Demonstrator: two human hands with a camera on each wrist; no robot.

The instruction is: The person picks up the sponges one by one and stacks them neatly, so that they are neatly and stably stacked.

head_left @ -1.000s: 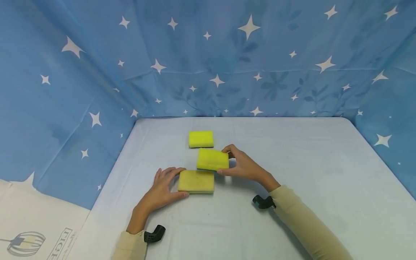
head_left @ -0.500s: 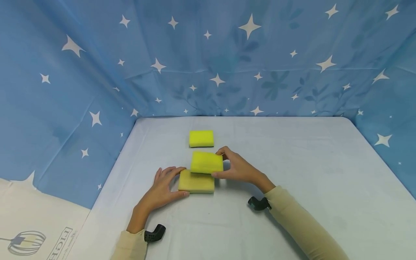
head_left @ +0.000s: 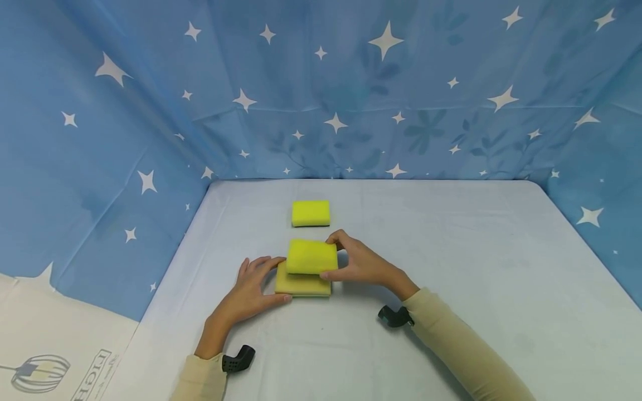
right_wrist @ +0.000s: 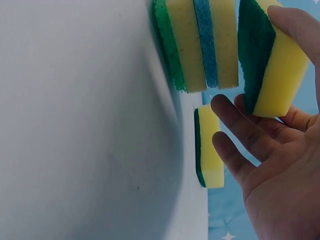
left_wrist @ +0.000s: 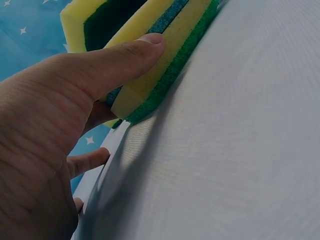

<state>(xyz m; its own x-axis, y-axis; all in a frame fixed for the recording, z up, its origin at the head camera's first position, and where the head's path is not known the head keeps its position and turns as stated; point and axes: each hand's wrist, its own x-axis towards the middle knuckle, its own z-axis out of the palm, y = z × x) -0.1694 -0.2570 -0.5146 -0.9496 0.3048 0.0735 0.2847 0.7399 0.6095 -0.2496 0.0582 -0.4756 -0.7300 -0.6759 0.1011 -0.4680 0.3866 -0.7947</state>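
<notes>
Head: left hand (head_left: 253, 295) is pinching the two-sponge stack (head_left: 303, 285) at its left end, thumb near, fingers far. Right hand (head_left: 363, 266) is pinching a bright yellow sponge (head_left: 312, 256) by its right end, holding it over the stack, sitting slightly right and far of it. A spare yellow sponge (head_left: 311, 213) is lying farther out on the white table (head_left: 451, 234). Left wrist: thumb is bridging the seam between blue-pad sponge (left_wrist: 167, 17) on top and green-pad sponge (left_wrist: 160, 85) below; good brace, but go light, foam squashes. Right wrist: held sponge is facing its dark green pad stackward, tilting, apparently not touching; two spare fingers are spreading loose beside the stack's end. For a clean set-down: level it, shift left and near, square edges, keep those fingers off the stack, release thumb and fingers together.
</notes>
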